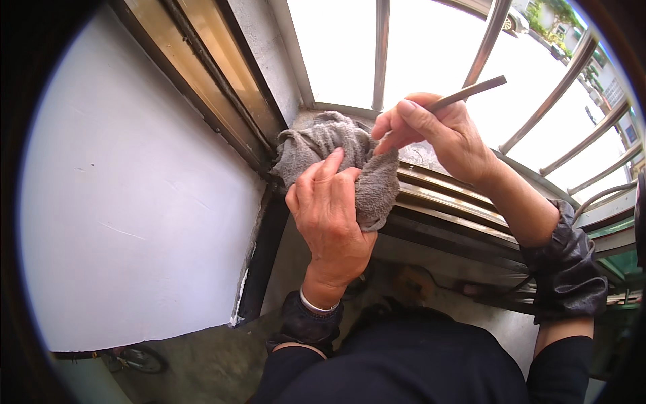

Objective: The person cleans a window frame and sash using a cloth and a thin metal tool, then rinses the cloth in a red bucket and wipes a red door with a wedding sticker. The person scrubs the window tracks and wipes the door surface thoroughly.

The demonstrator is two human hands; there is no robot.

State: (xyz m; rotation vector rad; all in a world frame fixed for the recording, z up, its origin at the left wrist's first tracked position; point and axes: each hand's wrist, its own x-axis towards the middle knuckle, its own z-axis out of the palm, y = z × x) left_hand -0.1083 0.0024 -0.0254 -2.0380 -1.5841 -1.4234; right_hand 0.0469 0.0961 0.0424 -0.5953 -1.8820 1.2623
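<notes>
A crumpled grey terry cloth (323, 141) lies over the corner of a window sill, where the sliding-window tracks (454, 197) meet the side frame. My left hand (330, 202) presses on the cloth and grips a bunched fold of it, fingers pointing to the corner. My right hand (434, 131) is at the cloth's right edge, fingertips close to or on it. A thin flat bar (472, 92), its material unclear, is held between the thumb and palm of that hand, with one end pointing up and right. The bar's other end is hidden.
Metal window bars (381, 55) stand beyond the sill, with a bright outdoor area and a parked car (514, 22) behind them. A white wall (141, 202) fills the left side, beside the yellowish window frame (202, 60). A wheel (144, 358) shows low at left.
</notes>
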